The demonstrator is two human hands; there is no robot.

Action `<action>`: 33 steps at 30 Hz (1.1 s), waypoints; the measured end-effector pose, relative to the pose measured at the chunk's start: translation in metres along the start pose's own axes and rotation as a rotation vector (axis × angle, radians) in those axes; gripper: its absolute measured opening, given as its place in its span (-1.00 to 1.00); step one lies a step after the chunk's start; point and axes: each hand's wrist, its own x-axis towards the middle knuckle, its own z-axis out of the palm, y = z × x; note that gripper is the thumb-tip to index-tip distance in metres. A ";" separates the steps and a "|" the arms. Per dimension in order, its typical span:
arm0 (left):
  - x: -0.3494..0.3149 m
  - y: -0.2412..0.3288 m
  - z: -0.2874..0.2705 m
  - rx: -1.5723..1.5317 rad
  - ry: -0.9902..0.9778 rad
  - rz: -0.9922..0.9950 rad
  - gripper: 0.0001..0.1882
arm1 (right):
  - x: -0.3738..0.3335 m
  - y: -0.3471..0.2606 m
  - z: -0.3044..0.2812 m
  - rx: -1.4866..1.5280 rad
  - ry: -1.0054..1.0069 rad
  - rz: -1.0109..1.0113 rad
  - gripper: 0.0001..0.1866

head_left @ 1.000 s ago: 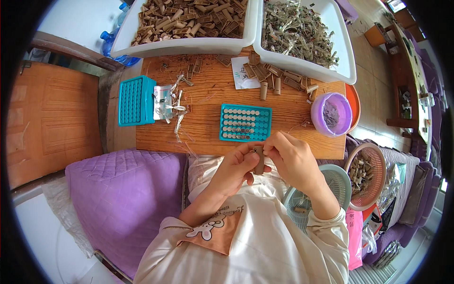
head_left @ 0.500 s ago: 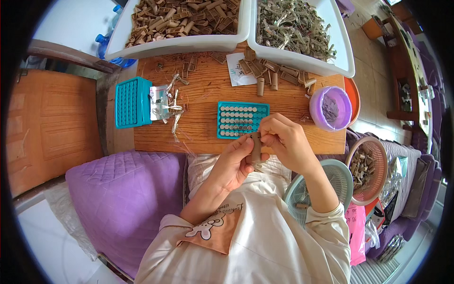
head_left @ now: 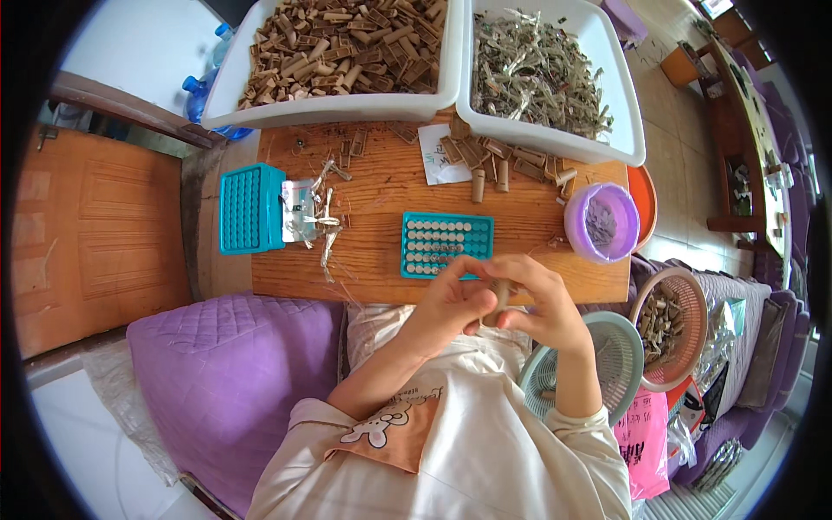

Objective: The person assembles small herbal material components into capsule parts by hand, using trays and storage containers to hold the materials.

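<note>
Both hands meet just in front of the person's chest, at the near edge of the desk (head_left: 381, 195). Left hand (head_left: 451, 305) and right hand (head_left: 542, 303) pinch one small brown tube (head_left: 497, 299) between their fingertips; the tube stands roughly upright between them, above the person's lap and just short of the desk edge.

Beside the right forearm sits a pale green basket (head_left: 607, 355), and next to it a pink basket (head_left: 672, 325) with brown pieces inside. A purple cushion (head_left: 225, 373) lies by the left arm.

On the desk, just beyond the hands, lies a teal tray (head_left: 446, 243) whose holes are filled with rows of pale round ends. Right of it stands a purple bowl (head_left: 602, 221) with an orange dish (head_left: 646, 204) under its far side. Well to the left lies a second teal tray (head_left: 250, 208), touching a clump of silvery scraps (head_left: 308, 215).

Farther back, loose brown tubes (head_left: 494, 160) and a white slip of paper (head_left: 440, 156) lie scattered. At the far edge stand two white tubs: the left tub (head_left: 338, 108) heaped with brown tubes, the right tub (head_left: 555, 139) full of grey-green shreds.
</note>
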 end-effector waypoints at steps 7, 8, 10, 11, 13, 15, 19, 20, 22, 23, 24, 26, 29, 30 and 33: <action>0.034 0.036 0.012 1.061 0.114 0.559 -0.85 | -0.078 -0.007 -0.041 0.173 0.479 0.270 -0.72; 0.047 0.053 0.006 1.137 0.225 0.589 -0.88 | -0.092 -0.016 -0.054 0.150 0.481 0.389 -0.73; 0.090 0.090 -0.022 1.354 0.465 0.814 -0.89 | -0.127 -0.020 -0.085 -0.052 0.284 0.721 -0.76; 0.105 0.112 -0.029 1.485 0.554 0.733 -0.87 | -0.138 -0.016 -0.092 -0.052 0.283 0.723 -0.76; 0.143 0.143 -0.054 1.787 0.688 0.797 -0.86 | -0.156 -0.001 -0.095 -0.309 -0.095 0.903 -0.70; 0.175 0.163 -0.058 1.905 0.617 0.638 -0.82 | -0.171 0.023 -0.086 -0.376 -0.148 0.980 -0.64; 0.215 0.181 -0.072 2.108 0.589 0.371 -0.79 | -0.145 0.019 -0.069 -0.600 -0.306 1.049 -0.70; 0.222 0.181 -0.074 2.124 0.574 0.281 -0.83 | -0.137 0.016 -0.067 -0.494 -0.162 0.967 -0.77; 0.231 0.181 -0.073 2.162 0.525 0.150 -0.78 | -0.116 0.016 -0.055 -0.334 0.124 0.801 -0.82; 0.231 0.181 -0.073 2.165 0.522 0.150 -0.78 | -0.101 0.019 -0.045 -0.277 0.259 0.712 -0.81; 0.232 0.181 -0.072 2.151 0.524 0.103 -0.78 | -0.085 0.024 -0.036 -0.309 0.355 0.688 -0.78; 0.236 0.184 -0.076 2.111 0.531 -0.011 -0.76 | -0.056 0.042 -0.018 -0.471 0.476 0.602 -0.75; 0.238 0.182 -0.084 2.008 0.496 0.017 -0.79 | -0.033 0.071 -0.001 -0.763 0.500 0.494 -0.78; 0.236 0.184 -0.084 2.010 0.495 0.021 -0.79 | -0.031 0.076 0.002 -0.928 0.496 0.446 -0.80; 0.215 0.192 -0.083 1.926 0.442 0.416 -0.74 | -0.033 0.085 0.000 -0.898 0.459 0.520 -0.84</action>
